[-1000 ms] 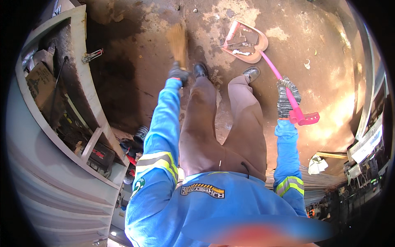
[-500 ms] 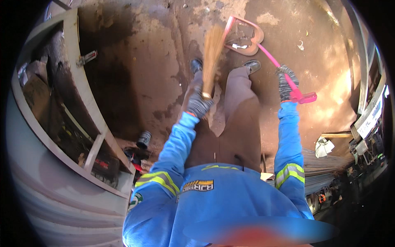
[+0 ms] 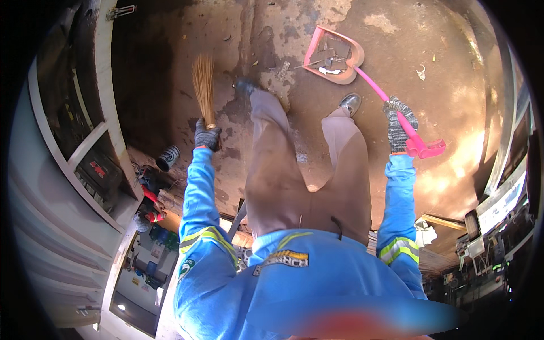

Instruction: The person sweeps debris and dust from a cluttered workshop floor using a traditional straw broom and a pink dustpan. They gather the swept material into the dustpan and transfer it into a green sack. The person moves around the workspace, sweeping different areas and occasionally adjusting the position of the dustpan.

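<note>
My left hand (image 3: 208, 135), in a dark knitted glove, is closed round the bound end of a straw hand broom (image 3: 203, 85). Its bristles point away from me, out to the left of my legs. On the right, my gloved right hand (image 3: 401, 124) is wrapped round the pink handle (image 3: 374, 85) of a long-handled dustpan. The handle's hooked end sticks out below my fist. The dustpan's scoop (image 3: 357, 55) is on the floor ahead of my right foot, with scraps, thin sticks and a white piece of litter inside.
To the left stands a pale metal frame (image 3: 107, 73) with shelves. A dark can (image 3: 168, 158) lies near its base. The brown floor (image 3: 317, 107) is stained, with small litter (image 3: 421, 72) at the right. A wooden strip (image 3: 443, 221) and a pale cloth or paper (image 3: 425, 233) lie lower right.
My left hand has swung the broom left, away from the dustpan. My left foot has shifted left and my legs are wider apart. The dustpan stays in my right hand, nearly unmoved.
</note>
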`<state>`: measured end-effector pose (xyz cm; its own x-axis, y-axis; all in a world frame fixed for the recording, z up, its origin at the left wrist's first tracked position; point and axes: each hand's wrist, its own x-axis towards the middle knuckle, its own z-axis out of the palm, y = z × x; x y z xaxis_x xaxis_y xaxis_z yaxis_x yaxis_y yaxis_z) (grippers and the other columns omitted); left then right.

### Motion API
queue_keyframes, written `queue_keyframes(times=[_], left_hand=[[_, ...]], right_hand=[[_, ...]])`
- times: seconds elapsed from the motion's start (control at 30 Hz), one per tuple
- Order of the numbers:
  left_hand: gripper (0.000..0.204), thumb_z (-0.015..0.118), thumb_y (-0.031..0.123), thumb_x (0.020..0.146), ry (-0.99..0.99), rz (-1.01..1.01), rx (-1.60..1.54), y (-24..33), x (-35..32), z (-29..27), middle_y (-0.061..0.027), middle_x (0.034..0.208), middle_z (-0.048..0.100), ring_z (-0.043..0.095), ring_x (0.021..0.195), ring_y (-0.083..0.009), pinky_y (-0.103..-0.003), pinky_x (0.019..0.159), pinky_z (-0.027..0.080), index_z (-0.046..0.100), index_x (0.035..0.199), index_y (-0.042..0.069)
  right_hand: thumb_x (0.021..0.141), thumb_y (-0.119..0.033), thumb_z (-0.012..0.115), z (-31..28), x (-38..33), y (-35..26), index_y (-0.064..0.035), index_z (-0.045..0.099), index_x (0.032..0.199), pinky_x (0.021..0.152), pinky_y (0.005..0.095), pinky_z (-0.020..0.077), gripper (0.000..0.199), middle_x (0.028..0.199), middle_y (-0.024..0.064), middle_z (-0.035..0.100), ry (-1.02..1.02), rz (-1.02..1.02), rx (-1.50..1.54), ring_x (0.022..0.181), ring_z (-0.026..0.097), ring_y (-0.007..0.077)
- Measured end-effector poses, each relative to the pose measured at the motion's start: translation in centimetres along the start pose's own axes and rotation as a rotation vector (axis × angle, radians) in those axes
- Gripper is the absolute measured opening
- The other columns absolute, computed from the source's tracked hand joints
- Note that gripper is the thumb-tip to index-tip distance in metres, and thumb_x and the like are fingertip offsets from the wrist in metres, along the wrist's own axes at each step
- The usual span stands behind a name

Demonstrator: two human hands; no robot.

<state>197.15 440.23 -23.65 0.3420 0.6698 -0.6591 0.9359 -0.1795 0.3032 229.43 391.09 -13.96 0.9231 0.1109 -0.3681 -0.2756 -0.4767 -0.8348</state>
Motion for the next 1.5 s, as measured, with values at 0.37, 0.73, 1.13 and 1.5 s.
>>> queue_keyframes(times=[0.37, 0.73, 1.13, 1.5], left_hand=[[0.068, 0.068, 0.032, 0.067, -0.735, 0.092, 0.122, 1.3, -13.2, 22.6, -0.0124, 0.089, 0.054, 0.053, 0.076, -0.0257, -0.035, 0.067, 0.046, 0.035, 0.121, 0.006], [0.075, 0.072, 0.007, 0.061, -0.345, -0.129, -0.363, -3.7, -12.2, 7.3, -0.0085, 0.091, 0.051, 0.049, 0.077, -0.0165, -0.03, 0.066, 0.046, 0.032, 0.124, 0.005], [0.091, 0.072, 0.016, 0.054, -0.514, 0.149, 0.002, -5.1, -12.9, 9.9, -0.0173, 0.095, 0.056, 0.056, 0.087, -0.0284, -0.032, 0.081, 0.044, 0.026, 0.132, 0.008], [0.064, 0.065, 0.03, 0.067, -0.386, 0.072, 0.238, -1.8, -5.1, 14.1, -0.0184, 0.099, 0.056, 0.055, 0.09, -0.0283, -0.038, 0.079, 0.045, 0.038, 0.121, 0.008]], right_hand=[[0.079, -0.007, 0.058, 5.5, -7.8, 2.9, -0.0007, 0.062, 0.091, 0.08, 0.0314, 0.0459, 0.015, 0.091, 0.0108, 0.062, -0.113, -0.143, -0.126, 0.084, 0.059, 0.0209], [0.078, -0.01, 0.059, 5.1, -11.3, 5.0, -0.001, 0.064, 0.091, 0.08, 0.0299, 0.0458, 0.017, 0.094, 0.0118, 0.064, -0.057, -0.061, -0.171, 0.085, 0.06, 0.019], [0.079, -0.007, 0.058, 6.5, -13.7, 6.7, 0.0056, 0.059, 0.096, 0.076, 0.0272, 0.0482, 0.022, 0.089, 0.0137, 0.062, 0.038, 0.096, -0.101, 0.085, 0.059, 0.0172], [0.081, -0.013, 0.058, 7.7, -11.5, 6.4, 0.0052, 0.061, 0.094, 0.066, 0.0274, 0.0499, 0.022, 0.083, 0.0113, 0.062, -0.009, -0.057, -0.16, 0.072, 0.059, 0.0166]])
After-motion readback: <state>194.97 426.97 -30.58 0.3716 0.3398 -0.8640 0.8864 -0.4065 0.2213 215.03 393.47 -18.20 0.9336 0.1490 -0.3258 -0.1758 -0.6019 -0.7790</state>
